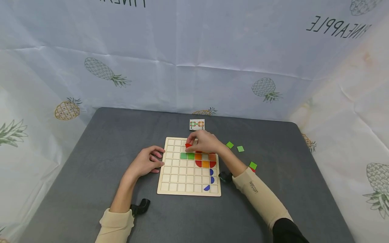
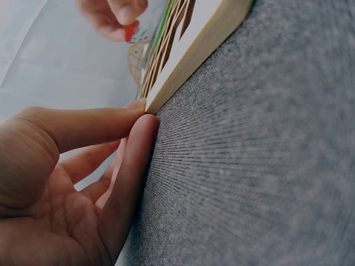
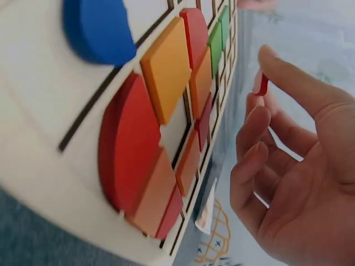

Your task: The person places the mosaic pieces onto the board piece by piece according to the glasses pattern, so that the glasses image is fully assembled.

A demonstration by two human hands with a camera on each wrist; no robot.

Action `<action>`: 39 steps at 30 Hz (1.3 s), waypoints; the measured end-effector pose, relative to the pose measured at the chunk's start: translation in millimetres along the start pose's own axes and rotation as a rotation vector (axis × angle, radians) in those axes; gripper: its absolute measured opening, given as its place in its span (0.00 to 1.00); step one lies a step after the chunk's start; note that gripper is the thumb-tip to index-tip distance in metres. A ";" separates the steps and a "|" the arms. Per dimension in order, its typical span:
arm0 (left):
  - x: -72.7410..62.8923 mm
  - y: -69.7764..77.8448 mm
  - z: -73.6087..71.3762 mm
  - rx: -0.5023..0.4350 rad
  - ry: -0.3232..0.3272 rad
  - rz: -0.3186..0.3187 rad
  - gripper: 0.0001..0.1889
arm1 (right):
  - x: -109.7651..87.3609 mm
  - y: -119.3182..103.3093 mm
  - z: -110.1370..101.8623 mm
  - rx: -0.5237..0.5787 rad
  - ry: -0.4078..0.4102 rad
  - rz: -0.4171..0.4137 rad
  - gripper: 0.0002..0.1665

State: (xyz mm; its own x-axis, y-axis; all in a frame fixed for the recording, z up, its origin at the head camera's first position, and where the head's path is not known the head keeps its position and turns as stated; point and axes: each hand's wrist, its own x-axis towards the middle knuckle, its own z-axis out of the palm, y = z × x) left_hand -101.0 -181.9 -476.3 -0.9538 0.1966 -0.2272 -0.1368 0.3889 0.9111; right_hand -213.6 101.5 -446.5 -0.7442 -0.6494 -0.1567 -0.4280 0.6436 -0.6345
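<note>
The right hand pinches a small red piece above the far part of the wooden board; the left hand rests loose fingertips against its left edge. The piece looks light, stiff, perhaps slippery; its thin opposite edges seem the surest hold, leaving its underside free.

The board lay on the table. Seen from its centre, the card was at twelve o'clock, the loose tiles at two to three, the left hand at nine.
</note>
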 end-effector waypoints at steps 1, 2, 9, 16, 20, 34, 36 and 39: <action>-0.3 0.3 -0.1 0.000 0.001 -0.002 0.26 | 1.7 -1.9 1.4 -0.017 -0.004 0.003 0.16; -0.6 0.6 -0.2 0.001 0.000 0.000 0.26 | 3.5 -2.8 3.0 -0.032 -0.007 0.010 0.16; 0.2 -1.4 -0.6 0.005 0.005 -0.015 0.25 | 13.2 -10.9 11.8 -0.109 -0.026 0.081 0.15; 1.9 -4.1 -2.3 0.012 0.006 -0.032 0.25 | 15.4 -20.5 16.3 -0.140 -0.026 0.107 0.15; 1.7 -4.5 -2.4 0.009 0.005 -0.026 0.24 | 14.7 -23.9 16.9 -0.125 -0.022 0.094 0.11; 1.2 -0.1 0.5 0.008 0.002 -0.014 0.25 | -0.3 -16.7 11.7 0.014 -0.019 0.085 0.05; 2.0 -0.7 0.1 0.010 0.005 -0.020 0.25 | -5.0 -14.4 9.1 0.032 -0.009 0.064 0.06; 2.9 -1.8 -0.3 0.011 0.008 -0.018 0.25 | -12.6 -11.2 3.7 0.056 0.003 0.044 0.08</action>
State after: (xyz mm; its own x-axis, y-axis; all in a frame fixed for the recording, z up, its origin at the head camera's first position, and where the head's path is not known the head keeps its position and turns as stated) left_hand -103.6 -182.3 -478.5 -0.9532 0.1824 -0.2413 -0.1515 0.4025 0.9028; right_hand -197.5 101.0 -440.2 -0.7631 -0.6197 -0.1835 -0.3656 0.6480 -0.6682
